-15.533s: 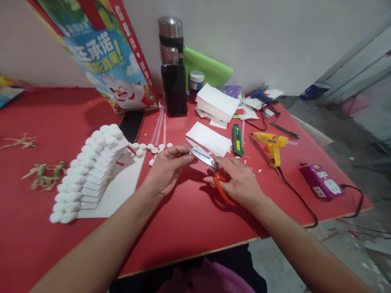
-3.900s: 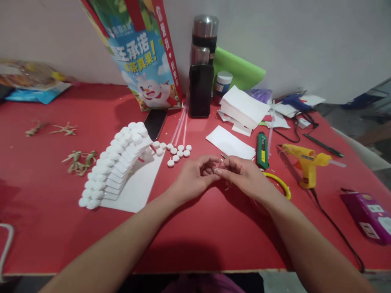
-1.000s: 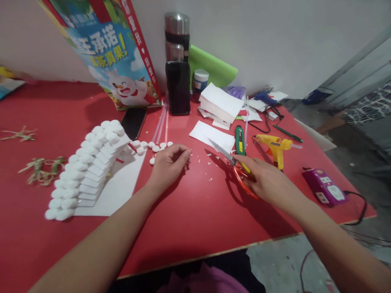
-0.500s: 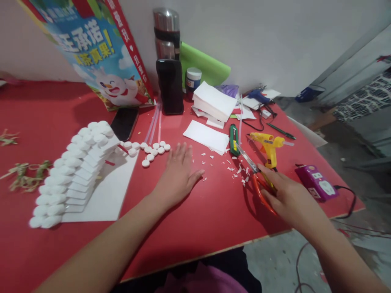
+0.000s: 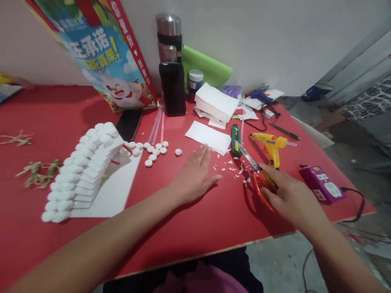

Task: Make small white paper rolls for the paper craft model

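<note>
My left hand (image 5: 195, 175) is open, palm down over the red table (image 5: 177, 232), with its fingertips near a white card sheet (image 5: 208, 136). My right hand (image 5: 287, 193) grips the orange-handled scissors (image 5: 259, 183), whose blades point toward a green utility knife (image 5: 236, 140). White paper scraps (image 5: 240, 171) lie scattered between the hands. Left of my left hand sits a lone white disc (image 5: 178, 152), apart from a loose cluster of white discs (image 5: 155, 151). Farther left stands a curved, stepped white card structure (image 5: 91, 179) edged with rows of white discs.
A yellow glue gun (image 5: 270, 144) and a purple power adapter (image 5: 322, 184) lie to the right. Behind are a stack of white cards (image 5: 216, 101), a phone standing upright (image 5: 172, 89), a steel flask (image 5: 168, 28) and a colourful bag (image 5: 113, 61). Cords hang past the right table edge.
My left hand has moved right, from beside the disc cluster toward the card sheet and scraps. One white disc now shows alone where the fingers were. The right hand keeps hold of the scissors.
</note>
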{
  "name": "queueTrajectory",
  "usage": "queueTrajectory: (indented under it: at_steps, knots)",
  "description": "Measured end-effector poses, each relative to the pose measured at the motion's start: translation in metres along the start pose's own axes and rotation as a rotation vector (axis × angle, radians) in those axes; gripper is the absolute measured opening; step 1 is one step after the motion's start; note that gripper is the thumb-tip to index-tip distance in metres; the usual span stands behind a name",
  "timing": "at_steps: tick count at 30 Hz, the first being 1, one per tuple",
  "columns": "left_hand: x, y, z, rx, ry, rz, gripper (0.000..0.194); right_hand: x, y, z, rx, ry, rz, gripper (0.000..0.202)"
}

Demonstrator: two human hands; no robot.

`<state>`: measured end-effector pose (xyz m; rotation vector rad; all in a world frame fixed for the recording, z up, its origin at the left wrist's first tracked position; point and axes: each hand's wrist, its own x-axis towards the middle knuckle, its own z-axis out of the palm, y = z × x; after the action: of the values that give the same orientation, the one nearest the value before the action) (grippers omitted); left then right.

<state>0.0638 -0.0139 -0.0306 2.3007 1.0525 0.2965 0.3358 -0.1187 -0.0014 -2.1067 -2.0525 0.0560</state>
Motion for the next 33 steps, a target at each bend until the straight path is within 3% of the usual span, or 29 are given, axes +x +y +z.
queueTrajectory:
  at_steps: [6,11,15,18,20,23,25,28,33]
  knots:
    - [0.03,0.008,0.013,0.181,0.002,-0.003,0.096,0.002,-0.003,0.001,0.006,0.022,-0.011,0.052]
    - [0.011,0.004,0.005,0.017,-0.091,0.278,0.072,-0.001,0.009,-0.002,-0.086,0.043,-0.031,0.052]
    - [-0.001,-0.012,-0.006,0.061,0.081,0.22,0.063,-0.009,0.013,-0.005,-0.119,0.021,-0.096,0.056]
    - [-0.003,-0.03,-0.014,0.257,0.135,0.18,0.06,-0.016,-0.006,-0.006,-0.074,-0.037,-0.189,0.063]
    - [-0.005,-0.043,-0.02,0.34,0.168,0.126,0.068,-0.02,-0.028,-0.005,-0.046,-0.082,-0.254,0.063]
    - [-0.01,-0.062,-0.029,0.351,0.241,0.085,0.067,-0.026,-0.055,0.001,-0.008,-0.115,-0.346,0.059]
    - [-0.013,-0.071,-0.034,0.326,0.269,0.092,0.063,-0.03,-0.061,0.006,-0.009,-0.137,-0.37,0.058]
    - [-0.016,-0.077,-0.038,0.32,0.28,0.096,0.059,-0.033,-0.045,0.011,-0.056,-0.161,-0.342,0.06]
    - [-0.015,-0.073,-0.045,0.294,0.318,0.122,0.052,-0.013,0.011,0.01,-0.137,-0.115,-0.251,0.059]
